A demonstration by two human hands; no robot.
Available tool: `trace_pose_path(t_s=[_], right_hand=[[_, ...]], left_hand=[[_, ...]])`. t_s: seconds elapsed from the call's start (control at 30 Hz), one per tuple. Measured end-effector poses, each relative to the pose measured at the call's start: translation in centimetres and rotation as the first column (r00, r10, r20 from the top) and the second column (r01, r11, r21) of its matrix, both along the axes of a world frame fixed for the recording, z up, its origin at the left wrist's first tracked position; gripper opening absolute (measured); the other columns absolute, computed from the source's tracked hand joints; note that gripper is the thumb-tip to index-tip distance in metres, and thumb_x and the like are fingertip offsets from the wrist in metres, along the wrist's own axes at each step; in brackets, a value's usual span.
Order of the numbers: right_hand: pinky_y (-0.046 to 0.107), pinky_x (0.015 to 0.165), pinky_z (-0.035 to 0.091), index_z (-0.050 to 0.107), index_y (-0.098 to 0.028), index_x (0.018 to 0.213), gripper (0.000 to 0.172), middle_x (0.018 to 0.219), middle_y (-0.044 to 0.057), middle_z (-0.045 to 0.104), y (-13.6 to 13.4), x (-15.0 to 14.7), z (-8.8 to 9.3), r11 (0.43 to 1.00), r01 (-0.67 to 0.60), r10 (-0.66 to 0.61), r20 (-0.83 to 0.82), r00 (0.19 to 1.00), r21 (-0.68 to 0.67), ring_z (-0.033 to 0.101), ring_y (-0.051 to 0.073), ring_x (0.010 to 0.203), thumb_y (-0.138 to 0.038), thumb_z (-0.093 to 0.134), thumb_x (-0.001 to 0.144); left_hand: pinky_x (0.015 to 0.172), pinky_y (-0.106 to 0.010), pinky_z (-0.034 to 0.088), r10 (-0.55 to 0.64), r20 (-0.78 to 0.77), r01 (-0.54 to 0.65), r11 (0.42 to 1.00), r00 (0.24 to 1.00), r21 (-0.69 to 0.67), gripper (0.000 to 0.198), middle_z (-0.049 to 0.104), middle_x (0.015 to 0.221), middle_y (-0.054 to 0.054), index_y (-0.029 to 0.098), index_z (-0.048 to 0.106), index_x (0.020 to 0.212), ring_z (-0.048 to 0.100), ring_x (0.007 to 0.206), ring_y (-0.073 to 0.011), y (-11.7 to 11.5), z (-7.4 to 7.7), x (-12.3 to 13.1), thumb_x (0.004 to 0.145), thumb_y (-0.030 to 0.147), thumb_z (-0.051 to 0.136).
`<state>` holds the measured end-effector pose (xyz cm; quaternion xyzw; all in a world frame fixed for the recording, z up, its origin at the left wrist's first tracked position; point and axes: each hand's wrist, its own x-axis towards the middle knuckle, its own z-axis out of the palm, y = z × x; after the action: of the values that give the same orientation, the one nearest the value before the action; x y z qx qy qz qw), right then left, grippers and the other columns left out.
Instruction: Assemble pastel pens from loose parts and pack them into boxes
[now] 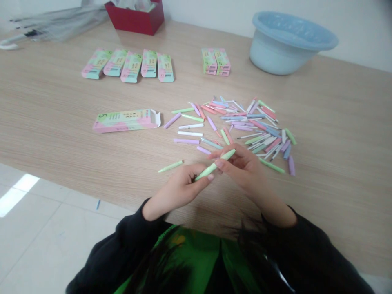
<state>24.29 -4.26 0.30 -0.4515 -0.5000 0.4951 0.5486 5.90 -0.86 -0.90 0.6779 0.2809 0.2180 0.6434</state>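
Between both hands, tilted up to the right, is a light green pen (211, 168). My left hand (186, 183) is closed around its lower end. The fingers and thumb of my right hand (241, 165) pinch its upper part. Just left of my left hand, another green pen (170, 166) lies on the table. Beyond my hands spreads a loose heap of pen parts: purple barrels (186, 141), white refills (190, 134), and pink, blue and green pieces. An opened pen box (126, 121) in pink and green lies to the left of the heap, its flap end facing right.
Several pen boxes (131, 67) lie in a row farther back on the wooden table (55, 106). A small stack of boxes (216, 62) stands right of them. Behind are a blue basin (281, 49), a red box (134, 18) and a clear umbrella (64, 26).
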Motion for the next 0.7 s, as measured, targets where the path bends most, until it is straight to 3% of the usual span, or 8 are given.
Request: trace_pose_path(t_s=[0.1,0.17,0.23,0.37,0.47,0.57,0.63,0.7], right_hand=[[0.027,0.056,0.056,0.06,-0.022,0.08,0.024,0.078,0.001,0.078,-0.05,0.11,0.04,0.994,-0.095,0.09,-0.085,0.992,-0.058,0.066,0.013,0.057,-0.037,0.077,0.086],[0.027,0.055,0.058,0.059,-0.022,0.082,0.022,0.08,0.001,0.079,-0.15,0.21,0.11,0.994,-0.092,0.085,-0.107,0.991,-0.056,0.069,0.013,0.057,-0.036,0.076,0.088],[0.027,0.056,0.059,0.059,-0.023,0.084,0.02,0.082,0.001,0.08,-0.28,0.26,0.18,0.998,-0.063,0.06,-0.113,0.992,-0.028,0.07,0.013,0.058,-0.033,0.076,0.088],[0.025,0.058,0.059,0.059,-0.024,0.089,0.02,0.082,0.0,0.081,-0.56,0.1,0.28,0.999,-0.005,0.009,-0.125,0.992,0.034,0.071,0.012,0.059,-0.03,0.078,0.087],[0.026,0.057,0.059,0.059,-0.024,0.088,0.022,0.079,0.0,0.08,-0.7,-0.16,0.23,1.0,0.013,-0.01,-0.096,0.995,0.027,0.071,0.013,0.057,-0.033,0.078,0.087],[0.027,0.054,0.058,0.057,-0.024,0.086,0.025,0.078,0.0,0.08,-0.77,-0.28,0.04,1.0,0.013,-0.013,-0.081,0.997,0.006,0.07,0.014,0.055,-0.038,0.077,0.087],[0.025,0.049,0.054,0.056,-0.024,0.085,0.027,0.079,0.0,0.081,-0.77,-0.24,-0.12,1.0,0.029,-0.029,-0.076,0.997,0.004,0.068,0.013,0.052,-0.04,0.077,0.088],[0.024,0.045,0.05,0.054,-0.024,0.084,0.028,0.083,0.001,0.082,-0.74,-0.16,-0.29,0.999,0.054,-0.053,-0.066,0.996,0.003,0.066,0.012,0.048,-0.04,0.076,0.088]], left_hand=[[0.068,-0.029,0.041,-0.057,0.154,0.082,0.985,0.986,-0.155,0.024,0.052,0.072,0.001,0.015,0.068,0.096,0.048,0.069,-0.0144,0.15,-0.21,-0.56,0.098,0.034,0.053],[0.066,-0.029,0.04,-0.046,0.189,0.089,0.97,0.981,-0.225,0.031,0.051,0.07,0.001,0.014,0.068,0.089,0.046,0.066,-0.0137,0.21,-0.32,-0.8,0.101,0.034,0.048],[0.064,-0.028,0.039,-0.01,0.154,0.044,0.974,0.988,-0.222,0.031,0.054,0.072,0.0,0.014,0.068,0.084,0.046,0.065,-0.0125,0.18,-0.24,-0.81,0.101,0.034,0.052],[0.053,-0.022,0.033,0.096,0.094,-0.071,0.968,0.991,-0.239,0.021,0.057,0.075,0.001,0.015,0.069,0.091,0.044,0.059,-0.0089,-0.1,0.29,-0.51,0.089,0.036,0.074],[0.045,-0.021,0.03,0.02,0.144,0.039,0.918,0.989,-0.394,0.043,0.055,0.069,0.001,0.016,0.067,0.102,0.041,0.053,-0.0094,-0.26,0.32,-0.46,0.096,0.057,0.056],[0.041,-0.022,0.025,-0.057,0.192,0.144,0.866,0.98,-0.479,0.054,0.052,0.06,0.001,0.015,0.068,0.094,0.035,0.047,-0.0094,-0.1,-0.16,-0.56,0.102,0.059,0.038],[0.043,-0.022,0.023,-0.001,0.168,0.075,0.899,0.986,-0.432,0.044,0.045,0.055,0.004,0.014,0.07,0.085,0.03,0.046,-0.0078,0.1,-0.5,-0.63,0.101,0.05,0.051],[0.047,-0.021,0.026,0.106,0.154,-0.045,0.935,0.982,-0.353,0.026,0.05,0.063,0.004,0.014,0.072,0.087,0.034,0.052,-0.007,0.23,-0.61,-0.67,0.091,0.04,0.071]])
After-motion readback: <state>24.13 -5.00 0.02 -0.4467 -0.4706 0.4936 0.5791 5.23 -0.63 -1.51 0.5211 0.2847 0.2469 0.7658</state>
